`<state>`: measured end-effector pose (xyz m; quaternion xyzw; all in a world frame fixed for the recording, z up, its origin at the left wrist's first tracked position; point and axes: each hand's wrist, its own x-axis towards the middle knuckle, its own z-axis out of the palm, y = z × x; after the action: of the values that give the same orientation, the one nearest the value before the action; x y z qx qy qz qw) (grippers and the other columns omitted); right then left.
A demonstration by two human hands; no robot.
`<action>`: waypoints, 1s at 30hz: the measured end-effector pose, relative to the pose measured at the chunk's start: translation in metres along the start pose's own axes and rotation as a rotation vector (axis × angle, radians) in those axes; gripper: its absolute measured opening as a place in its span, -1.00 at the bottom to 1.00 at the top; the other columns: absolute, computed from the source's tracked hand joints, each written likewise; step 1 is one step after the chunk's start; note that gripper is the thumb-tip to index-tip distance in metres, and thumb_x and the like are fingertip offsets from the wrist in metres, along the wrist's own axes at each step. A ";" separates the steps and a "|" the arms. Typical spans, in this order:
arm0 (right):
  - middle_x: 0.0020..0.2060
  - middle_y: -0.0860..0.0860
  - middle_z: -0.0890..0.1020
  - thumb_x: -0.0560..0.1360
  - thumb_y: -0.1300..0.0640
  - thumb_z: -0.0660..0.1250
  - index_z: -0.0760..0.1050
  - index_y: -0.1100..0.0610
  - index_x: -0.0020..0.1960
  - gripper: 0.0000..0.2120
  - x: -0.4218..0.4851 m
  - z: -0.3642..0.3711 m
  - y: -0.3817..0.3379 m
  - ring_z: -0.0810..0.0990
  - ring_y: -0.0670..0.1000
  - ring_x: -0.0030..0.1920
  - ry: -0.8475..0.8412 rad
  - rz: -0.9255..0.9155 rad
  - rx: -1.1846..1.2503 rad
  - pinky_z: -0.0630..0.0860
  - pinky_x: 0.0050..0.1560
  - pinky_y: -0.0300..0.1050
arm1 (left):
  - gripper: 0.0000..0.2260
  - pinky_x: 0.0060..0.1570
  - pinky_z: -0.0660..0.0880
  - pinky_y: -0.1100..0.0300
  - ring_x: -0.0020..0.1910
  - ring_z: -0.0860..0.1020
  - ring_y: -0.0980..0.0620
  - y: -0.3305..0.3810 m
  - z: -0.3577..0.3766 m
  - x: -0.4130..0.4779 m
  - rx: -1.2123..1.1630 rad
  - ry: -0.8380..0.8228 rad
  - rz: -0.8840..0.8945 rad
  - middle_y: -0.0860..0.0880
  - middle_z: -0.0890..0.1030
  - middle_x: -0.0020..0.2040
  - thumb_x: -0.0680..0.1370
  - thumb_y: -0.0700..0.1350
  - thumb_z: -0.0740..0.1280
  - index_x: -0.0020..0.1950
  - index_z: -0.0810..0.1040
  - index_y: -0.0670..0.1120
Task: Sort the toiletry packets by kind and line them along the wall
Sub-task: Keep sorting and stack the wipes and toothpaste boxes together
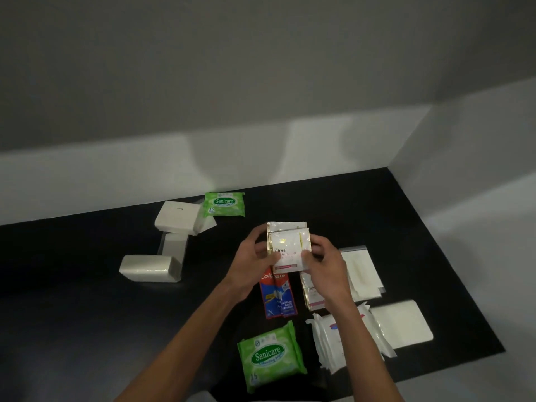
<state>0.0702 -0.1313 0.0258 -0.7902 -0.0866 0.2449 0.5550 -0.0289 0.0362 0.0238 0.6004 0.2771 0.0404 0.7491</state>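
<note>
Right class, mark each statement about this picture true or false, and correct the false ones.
1. The left grip and right grip both hold the white-and-gold Dove sachets. True.
2. The red-and-blue Colgate sachets lean against the white wall. False: they lie on the black table, below the grips.
3. Two green Sanicare wipe packs show. True: the far pack lies near the wall, the near pack by the front edge.
4. The clear-wrapped white tissue packs sit on the near pack. False: they lie on the table, far to its left.
</note>
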 end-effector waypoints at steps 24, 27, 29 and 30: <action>-0.04 -0.12 0.68 0.62 0.08 0.48 0.53 -0.02 0.36 -0.67 0.025 -0.065 0.010 0.63 -0.18 -0.11 0.019 0.077 -0.559 0.56 -0.09 -0.15 | -0.56 0.07 0.71 0.02 0.05 0.71 0.05 -0.015 0.058 0.037 0.527 -0.013 -0.034 0.00 0.67 0.09 0.59 -0.23 0.47 0.42 0.48 0.02; -0.03 -0.08 0.68 0.60 0.08 0.48 0.38 -0.09 0.46 -0.50 0.026 -0.065 0.013 0.65 -0.03 -0.01 -0.004 0.052 -0.720 0.57 -0.01 -0.03 | -0.53 0.16 0.67 0.05 0.14 0.67 0.08 -0.023 0.059 0.044 0.678 -0.085 -0.043 0.00 0.65 0.19 0.56 -0.23 0.50 0.42 0.49 0.00; -0.01 -0.03 0.65 0.61 0.07 0.46 0.33 -0.15 0.46 -0.49 0.025 -0.065 0.017 0.63 0.04 0.01 -0.032 0.049 -0.832 0.57 -0.01 0.02 | -0.56 0.17 0.66 0.03 0.14 0.66 0.05 -0.028 0.062 0.046 0.748 -0.097 -0.062 0.01 0.64 0.19 0.54 -0.21 0.52 0.37 0.51 0.01; 0.00 -0.02 0.63 0.62 0.07 0.44 0.33 -0.18 0.45 -0.52 0.025 -0.065 0.018 0.61 0.04 -0.01 -0.047 0.050 -0.884 0.54 -0.04 0.01 | -0.59 0.15 0.67 0.01 0.12 0.67 0.03 -0.032 0.065 0.047 0.769 -0.099 -0.067 0.01 0.64 0.17 0.53 -0.19 0.53 0.32 0.52 0.02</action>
<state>0.1204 -0.1820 0.0191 -0.9477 -0.1767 0.2156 0.1557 0.0319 -0.0108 -0.0147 0.8292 0.2550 -0.1197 0.4828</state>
